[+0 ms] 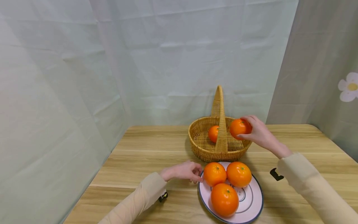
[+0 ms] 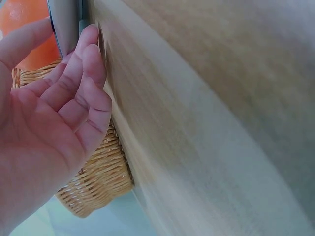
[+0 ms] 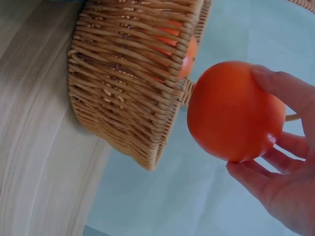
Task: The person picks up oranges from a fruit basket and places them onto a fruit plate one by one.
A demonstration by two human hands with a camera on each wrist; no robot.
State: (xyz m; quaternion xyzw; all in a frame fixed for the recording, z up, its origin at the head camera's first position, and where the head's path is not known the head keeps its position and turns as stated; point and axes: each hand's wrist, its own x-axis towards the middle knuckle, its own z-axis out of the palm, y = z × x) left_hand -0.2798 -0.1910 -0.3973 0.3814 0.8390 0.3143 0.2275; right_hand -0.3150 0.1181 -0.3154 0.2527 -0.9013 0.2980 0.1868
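My right hand (image 1: 258, 132) grips an orange (image 1: 239, 128) between thumb and fingers, over the right side of a wicker basket (image 1: 204, 153). In the right wrist view this orange (image 3: 229, 113) shows beside the basket's rim, clear of it. Another orange (image 1: 213, 133) lies inside the basket, partly behind its handle. Nearer me, a white plate (image 1: 250, 203) with a dark blue rim carries three oranges (image 1: 224, 199). At its left edge my left hand (image 1: 185, 171) pinches the rim; in the left wrist view the thumb is on one side and curled fingers (image 2: 91, 64) on the other.
A wood-grain table (image 1: 153, 140) bears everything. The basket's tall handle (image 1: 222, 124) arches up between the two oranges there. The plate stands close in front of the basket. Pale curtains (image 1: 179, 62) hang behind and at the sides. A small black strap piece (image 1: 276, 174) juts from the right sleeve.
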